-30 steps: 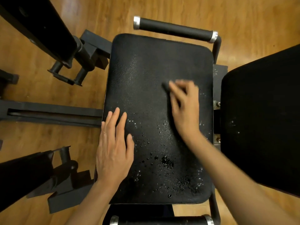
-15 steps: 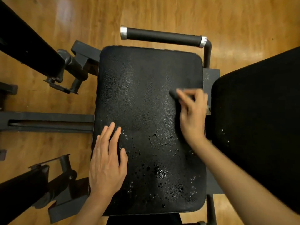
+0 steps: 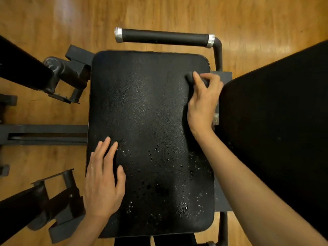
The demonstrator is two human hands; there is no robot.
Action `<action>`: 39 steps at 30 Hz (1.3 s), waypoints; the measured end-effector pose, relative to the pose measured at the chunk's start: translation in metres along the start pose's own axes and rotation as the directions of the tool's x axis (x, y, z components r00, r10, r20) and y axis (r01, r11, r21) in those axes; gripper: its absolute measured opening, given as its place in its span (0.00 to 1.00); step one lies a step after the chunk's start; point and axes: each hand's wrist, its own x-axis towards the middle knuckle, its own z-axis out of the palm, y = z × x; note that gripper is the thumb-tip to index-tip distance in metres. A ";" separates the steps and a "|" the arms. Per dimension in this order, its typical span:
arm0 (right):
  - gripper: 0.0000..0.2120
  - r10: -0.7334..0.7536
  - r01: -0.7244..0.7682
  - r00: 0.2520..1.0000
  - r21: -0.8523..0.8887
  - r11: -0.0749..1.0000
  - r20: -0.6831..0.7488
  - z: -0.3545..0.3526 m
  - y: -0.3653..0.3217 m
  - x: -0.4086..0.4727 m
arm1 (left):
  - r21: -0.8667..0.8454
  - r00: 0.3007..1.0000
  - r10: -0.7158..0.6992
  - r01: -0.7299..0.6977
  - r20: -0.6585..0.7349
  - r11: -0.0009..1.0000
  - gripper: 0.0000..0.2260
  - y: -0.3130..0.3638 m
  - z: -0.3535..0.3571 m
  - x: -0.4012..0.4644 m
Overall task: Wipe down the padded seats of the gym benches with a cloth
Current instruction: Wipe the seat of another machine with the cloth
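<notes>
From the head view, looking straight down, a black padded seat [image 3: 150, 121] fills the middle, with a wooden floor [image 3: 159, 13] under it. The right hand [image 3: 202, 102] is at the far right edge of the seat. Its fingers [image 3: 197, 77] are curled and clamped on a small dark cloth [image 3: 190, 77], pressing it onto the pad. The left hand [image 3: 103, 181] lies flat on the near left part of the seat, fingers straight and close together, holding nothing.

The far half of the seat looks mostly dry and dull, so I think that part is wiped. The near half is dotted with shiny water drops [image 3: 182, 208], so that part is left to do. A second black pad [image 3: 276, 121] sits just to the right, with a few drops near its edge. It likely needs wiping too. A black handle bar [image 3: 165, 37] sits past the far end.
</notes>
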 end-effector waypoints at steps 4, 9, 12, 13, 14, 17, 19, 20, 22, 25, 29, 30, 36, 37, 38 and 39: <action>0.21 0.006 -0.005 0.997 -0.004 1.000 0.082 -0.034 0.004 -0.086 | -0.001 1.000 0.012 -0.012 -0.012 1.000 0.25 0.000 0.000 -0.001; 0.15 0.212 -0.204 0.973 0.091 0.975 -0.087 -0.022 -0.009 -0.107 | -0.003 0.999 0.018 -0.018 -0.031 1.000 0.25 -0.001 0.001 -0.001; 0.14 0.120 -0.116 0.993 0.153 0.981 -0.012 0.004 -0.054 -0.120 | -0.002 0.999 0.030 -0.030 -0.045 1.000 0.25 -0.001 0.002 -0.001; 0.14 0.010 -0.020 0.998 0.146 0.989 0.064 0.007 -0.062 -0.127 | 0.004 0.999 0.031 -0.031 -0.043 1.000 0.25 -0.001 0.002 -0.002; 0.15 -0.113 0.096 0.985 0.133 0.986 0.129 0.005 -0.058 -0.128 | 0.006 0.999 0.034 -0.034 -0.041 0.999 0.25 -0.002 0.001 -0.002; 0.16 -0.225 0.222 0.957 0.039 0.974 0.182 -0.017 -0.011 -0.106 | -0.003 0.998 0.052 -0.053 -0.047 0.999 0.25 -0.003 0.002 -0.002; 0.15 -0.036 0.036 0.999 0.009 0.999 0.006 -0.030 0.009 -0.099 | -0.010 0.997 0.059 -0.060 -0.058 0.998 0.25 -0.005 0.002 -0.003; 0.14 0.068 -0.067 0.994 0.010 0.998 -0.088 -0.028 0.005 -0.102 | -0.014 0.996 0.061 -0.062 -0.065 0.998 0.25 -0.005 0.003 -0.002; 0.13 0.183 -0.184 0.974 0.006 0.983 -0.132 -0.006 -0.030 -0.113 | -0.006 0.995 0.071 -0.071 -0.067 0.997 0.25 -0.005 0.004 -0.003; 0.14 -0.073 0.071 0.997 0.064 0.995 0.017 0.010 -0.055 -0.118 | 0.011 0.994 0.079 -0.079 -0.075 0.997 0.24 -0.004 0.003 -0.003; 0.15 -0.238 0.243 0.965 -0.035 0.969 0.114 -0.024 -0.002 -0.103 | -0.002 0.993 0.085 -0.086 -0.079 0.996 0.23 -0.004 0.004 -0.003; 0.15 -0.142 0.144 0.989 -0.036 0.989 0.049 -0.030 0.005 -0.105 | -0.003 0.994 0.081 -0.082 -0.079 0.997 0.23 -0.004 0.004 -0.003; 0.14 -0.092 0.085 0.991 0.074 0.994 0.095 0.016 -0.077 -0.138 | -0.008 0.994 0.072 -0.073 -0.088 0.997 0.24 -0.004 0.003 -0.004; 0.14 -0.227 0.216 0.959 0.077 0.973 0.168 0.012 -0.075 -0.136 | -0.009 0.994 0.069 -0.070 -0.090 0.998 0.24 -0.004 0.003 -0.004; 0.14 -0.325 0.324 0.921 0.040 0.945 0.215 0.004 -0.062 -0.130 | -0.008 0.993 0.068 -0.069 -0.092 0.998 0.23 -0.004 0.003 -0.004; 0.13 -0.396 0.405 0.894 -0.002 0.914 0.212 -0.005 -0.044 -0.125 | -0.009 0.993 0.068 -0.069 -0.095 0.998 0.23 -0.004 0.003 -0.003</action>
